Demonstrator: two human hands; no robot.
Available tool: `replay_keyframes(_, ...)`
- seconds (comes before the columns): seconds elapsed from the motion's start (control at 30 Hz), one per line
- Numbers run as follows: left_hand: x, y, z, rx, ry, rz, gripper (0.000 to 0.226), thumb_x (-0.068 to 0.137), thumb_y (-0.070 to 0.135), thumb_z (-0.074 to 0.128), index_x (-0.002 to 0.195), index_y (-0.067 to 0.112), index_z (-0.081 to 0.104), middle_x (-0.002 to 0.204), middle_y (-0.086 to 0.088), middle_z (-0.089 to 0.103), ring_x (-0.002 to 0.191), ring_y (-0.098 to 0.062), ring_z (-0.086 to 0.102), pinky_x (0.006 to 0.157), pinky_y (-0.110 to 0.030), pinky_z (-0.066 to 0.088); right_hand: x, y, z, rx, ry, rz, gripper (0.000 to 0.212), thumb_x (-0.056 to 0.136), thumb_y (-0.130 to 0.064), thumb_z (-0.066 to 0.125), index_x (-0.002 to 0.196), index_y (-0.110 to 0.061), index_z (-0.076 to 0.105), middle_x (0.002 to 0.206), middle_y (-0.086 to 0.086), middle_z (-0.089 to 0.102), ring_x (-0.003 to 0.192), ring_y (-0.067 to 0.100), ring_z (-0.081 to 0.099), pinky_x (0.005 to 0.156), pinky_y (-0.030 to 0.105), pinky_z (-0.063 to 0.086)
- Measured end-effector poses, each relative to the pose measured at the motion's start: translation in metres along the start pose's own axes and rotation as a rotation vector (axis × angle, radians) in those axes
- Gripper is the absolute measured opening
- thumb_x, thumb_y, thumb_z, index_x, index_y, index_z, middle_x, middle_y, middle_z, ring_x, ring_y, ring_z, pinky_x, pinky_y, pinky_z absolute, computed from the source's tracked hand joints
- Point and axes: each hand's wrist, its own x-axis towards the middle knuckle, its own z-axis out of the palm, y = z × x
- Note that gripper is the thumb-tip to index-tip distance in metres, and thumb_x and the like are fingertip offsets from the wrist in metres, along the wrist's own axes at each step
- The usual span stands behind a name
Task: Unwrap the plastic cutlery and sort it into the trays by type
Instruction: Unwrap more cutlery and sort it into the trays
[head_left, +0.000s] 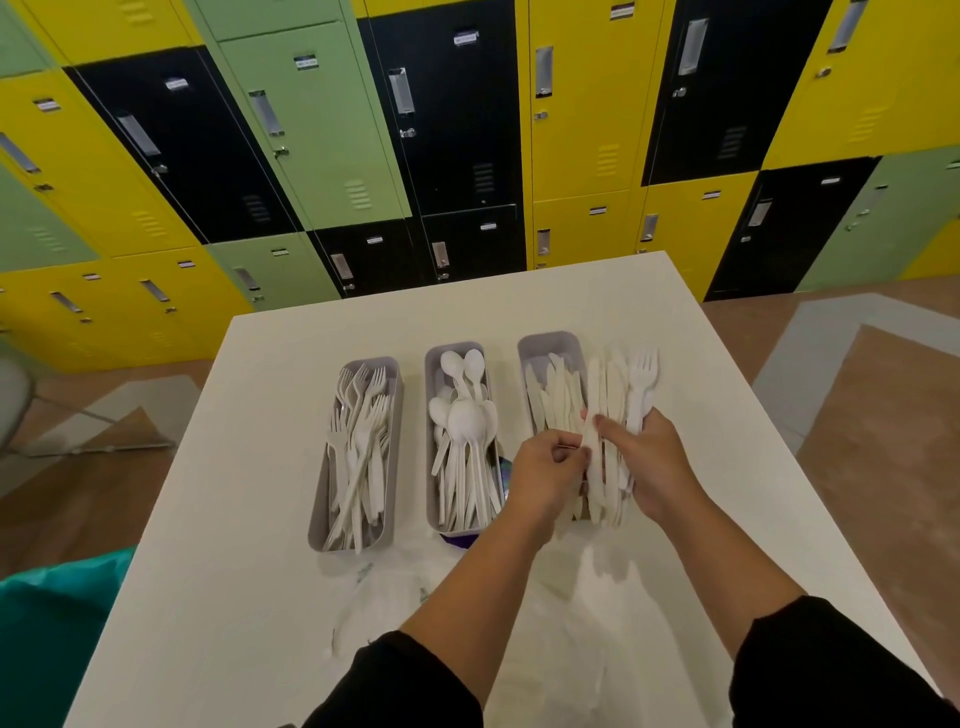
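The right hand (655, 464) gripped a bundle of cutlery (618, 415) over the knife tray (550, 345), tips pointing away; the left hand (545, 475) pinched one knife (592, 457).

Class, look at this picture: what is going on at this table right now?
A person is sorting white plastic cutlery into three grey trays on a white table. The left tray holds forks, the middle tray spoons, the right tray knives. The right hand grips a bundle of knives and at least one fork over the right tray, while the left hand pinches one piece from it. Clear wrapping lies near the table's front edge.
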Motion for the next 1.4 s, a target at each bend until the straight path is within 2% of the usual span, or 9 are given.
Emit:
replay_keyframes(0.17, -0.004, 0.010, -0.012, 0.120, -0.168, -0.044, 0.016, 0.093, 0.005, 0.052, 0.086, 0.015, 0.062, 0.068, -0.001, 0.066, 0.052, -0.007, 0.063, 0.057, -0.023, 0.055, 0.002, 0.001, -0.003, 0.009, 0.037, 0.023, 0.033, 0.087, -0.005, 0.059, 0.121, -0.007, 0.059, 0.109, 0.011, 0.068, 0.097, 0.028, 0.066, 0.082, 0.040, 0.055)
replay_keyframes(0.33, -0.002, 0.016, -0.025, 0.087, -0.216, -0.057, 0.019, 0.094, -0.001, 0.048, 0.110, -0.004, 0.057, 0.084, -0.012, 0.067, 0.060, -0.013, 0.067, 0.059, -0.021, 0.055, 0.002, -0.001, -0.007, -0.002, 0.059, 0.015, 0.031, 0.087, -0.002, 0.055, 0.118, -0.006, 0.059, 0.109, 0.011, 0.067, 0.098, 0.027, 0.065, 0.082, 0.036, 0.052)
replay_keyframes(0.43, -0.004, 0.015, -0.019, 0.192, -0.216, -0.040, 0.012, 0.094, 0.014, 0.053, 0.099, 0.006, 0.060, 0.073, -0.004, 0.063, 0.060, -0.015, 0.059, 0.052, -0.023, 0.049, 0.001, 0.000, -0.003, -0.018, 0.043, 0.007, 0.026, 0.086, -0.002, 0.057, 0.111, -0.010, 0.061, 0.103, 0.008, 0.069, 0.094, 0.025, 0.066, 0.086, 0.040, 0.054)
replay_keyframes(0.53, -0.003, 0.007, -0.009, 0.322, -0.149, 0.044, 0.011, 0.093, 0.021, 0.054, 0.089, 0.012, 0.060, 0.068, 0.001, 0.057, 0.059, -0.013, 0.053, 0.059, -0.027, 0.045, 0.000, 0.001, 0.005, -0.065, -0.012, -0.009, 0.027, 0.085, -0.003, 0.059, 0.110, -0.011, 0.063, 0.102, 0.009, 0.071, 0.094, 0.025, 0.068, 0.086, 0.042, 0.055)
replay_keyframes(0.7, 0.004, 0.000, 0.002, 0.306, -0.026, -0.006, 0.027, 0.099, 0.021, 0.038, 0.116, 0.006, 0.053, 0.097, -0.006, 0.056, 0.083, -0.016, 0.052, 0.070, -0.024, 0.047, 0.001, 0.002, 0.005, -0.064, -0.005, -0.036, 0.032, 0.087, -0.005, 0.059, 0.118, -0.012, 0.059, 0.109, 0.008, 0.068, 0.100, 0.024, 0.065, 0.090, 0.041, 0.052)
replay_keyframes(0.93, 0.007, 0.000, 0.017, 0.144, -0.036, -0.045, 0.033, 0.098, 0.036, 0.043, 0.122, 0.014, 0.049, 0.112, -0.001, 0.063, 0.104, -0.018, 0.062, 0.091, -0.033, 0.052, 0.002, 0.000, 0.005, -0.024, -0.030, 0.015, 0.028, 0.093, -0.018, 0.054, 0.120, -0.011, 0.058, 0.107, 0.007, 0.069, 0.099, 0.023, 0.066, 0.082, 0.035, 0.054)
replay_keyframes(1.1, 0.012, -0.004, 0.016, 0.196, 0.073, 0.065, 0.019, 0.096, 0.017, 0.045, 0.111, 0.010, 0.056, 0.106, -0.009, 0.064, 0.097, -0.022, 0.061, 0.085, -0.033, 0.051, 0.001, -0.004, -0.001, 0.056, -0.098, 0.030, 0.023, 0.097, -0.012, 0.044, 0.116, -0.019, 0.056, 0.103, 0.003, 0.069, 0.095, 0.018, 0.066, 0.077, 0.029, 0.053)
replay_keyframes(1.23, 0.013, -0.002, 0.022, 0.123, 0.101, 0.016, 0.018, 0.098, 0.019, 0.041, 0.110, 0.013, 0.054, 0.108, -0.009, 0.063, 0.093, -0.018, 0.060, 0.080, -0.028, 0.051, 0.006, 0.000, 0.000, -0.048, 0.017, -0.020, 0.023, 0.090, -0.010, 0.058, 0.112, -0.012, 0.060, 0.103, 0.007, 0.069, 0.093, 0.023, 0.067, 0.080, 0.035, 0.054)
replay_keyframes(1.4, 0.011, 0.000, 0.023, 0.113, 0.053, 0.067, 0.024, 0.095, 0.022, 0.050, 0.117, 0.011, 0.055, 0.110, -0.005, 0.065, 0.097, -0.017, 0.063, 0.080, -0.021, 0.052, 0.007, -0.004, -0.002, 0.018, 0.071, -0.012, 0.013, 0.085, -0.010, 0.066, 0.096, -0.014, 0.062, 0.088, 0.002, 0.068, 0.080, 0.016, 0.067, 0.066, 0.026, 0.054)
